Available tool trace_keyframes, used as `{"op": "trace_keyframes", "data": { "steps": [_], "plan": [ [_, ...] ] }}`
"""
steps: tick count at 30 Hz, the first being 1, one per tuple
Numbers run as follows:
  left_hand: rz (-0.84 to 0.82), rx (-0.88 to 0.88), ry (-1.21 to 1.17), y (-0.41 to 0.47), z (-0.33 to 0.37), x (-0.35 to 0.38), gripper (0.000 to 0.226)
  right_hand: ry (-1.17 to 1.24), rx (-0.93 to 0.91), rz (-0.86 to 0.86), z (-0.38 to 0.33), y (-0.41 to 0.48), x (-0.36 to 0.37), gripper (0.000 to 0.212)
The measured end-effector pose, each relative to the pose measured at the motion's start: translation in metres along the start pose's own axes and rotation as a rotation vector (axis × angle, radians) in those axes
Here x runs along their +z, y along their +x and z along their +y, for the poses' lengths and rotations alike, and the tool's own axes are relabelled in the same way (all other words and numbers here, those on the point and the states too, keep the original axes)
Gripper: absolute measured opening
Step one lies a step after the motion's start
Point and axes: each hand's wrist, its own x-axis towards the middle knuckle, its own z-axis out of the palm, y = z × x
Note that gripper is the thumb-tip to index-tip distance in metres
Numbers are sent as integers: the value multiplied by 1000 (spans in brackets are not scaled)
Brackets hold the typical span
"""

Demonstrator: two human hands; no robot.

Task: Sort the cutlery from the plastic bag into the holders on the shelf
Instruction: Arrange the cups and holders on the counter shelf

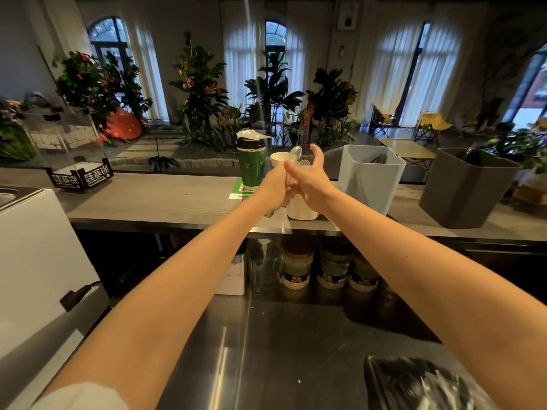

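Cutlery: clear plastic spoons [297, 151] stand bowls-up in the white holder [302, 213] on the shelf [165, 199].
Right hand [310, 176]: fingers spread, holding nothing, just beside the spoons.
Left hand [276, 187]: against the holder; I cannot tell whether it clasps anything.
Doing it well: I should steady the holder and seat handles downward, together.
Plastic bag [420, 383]: near me, on the steel counter [281, 350].

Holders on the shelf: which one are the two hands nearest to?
The white holder, standing between the green cup and the pale blue bin. The left hand and right hand meet in front of it; the others stand apart.
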Motion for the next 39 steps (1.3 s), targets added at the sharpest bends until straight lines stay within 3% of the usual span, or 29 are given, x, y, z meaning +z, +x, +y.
{"op": "trace_keyframes", "data": {
  "steps": [6, 17, 23, 29, 35, 39],
  "plan": [
    [-232, -40, -24, 9, 15, -12, 41, -132, -160, -134, -7, 6, -17, 63],
    [-142, -111, -74, 26, 14, -4, 35, -460, -195, -47, -10, 15, -17, 20],
    [-173, -9, -217, 43, 22, -8, 37, -608, -327, 2, -32, 27, -23, 24],
    [-392, -37, -507, 76, 33, -16, 48, -516, -368, 29, -51, 57, -44, 30],
    [-233, 16, -134, 103, 16, -2, 50, -601, -374, 49, -43, 75, -55, 33],
    [-177, -30, -118, 114, -4, 11, 40, -773, -369, -9, -30, 84, -58, 44]
  ]
}}
